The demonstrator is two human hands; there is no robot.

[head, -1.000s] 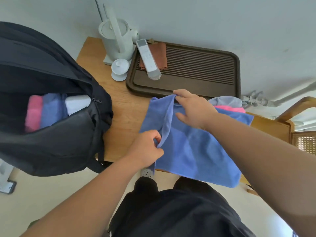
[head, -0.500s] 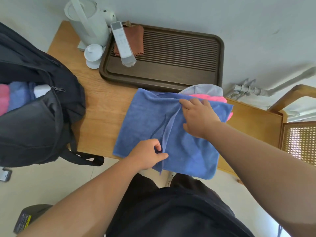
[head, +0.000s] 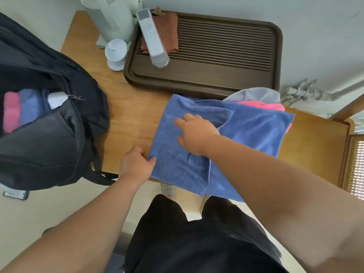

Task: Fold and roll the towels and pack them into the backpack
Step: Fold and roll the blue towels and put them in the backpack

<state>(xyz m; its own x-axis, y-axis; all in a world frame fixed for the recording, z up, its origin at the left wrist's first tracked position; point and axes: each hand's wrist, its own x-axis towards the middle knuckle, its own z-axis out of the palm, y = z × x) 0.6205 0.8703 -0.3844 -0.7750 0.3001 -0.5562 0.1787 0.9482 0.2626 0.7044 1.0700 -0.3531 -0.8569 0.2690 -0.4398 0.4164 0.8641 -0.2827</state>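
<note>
**Q:** Blue towel (head: 256,133): how do the hands hold it?
**A:** The left grip (head: 136,164) pinches its near left corner, thumb on top; the right grip (head: 195,133) lies flat on the folded flap, fingers spread.
**Q:** Materials?
**A:** Soft pile cloth on a wood-grain surface (head: 128,119), near edge overhanging. The black fabric backpack (head: 49,150), unzipped at left, shows pink and blue rolls (head: 11,111). A ridged brown tray (head: 276,56) sits behind.

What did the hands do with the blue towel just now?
The raised fold of the blue towel was laid down flat. The left hand moved left to pinch its edge; the right hand let go and rests on top. The backpack and tray stayed put.
</note>
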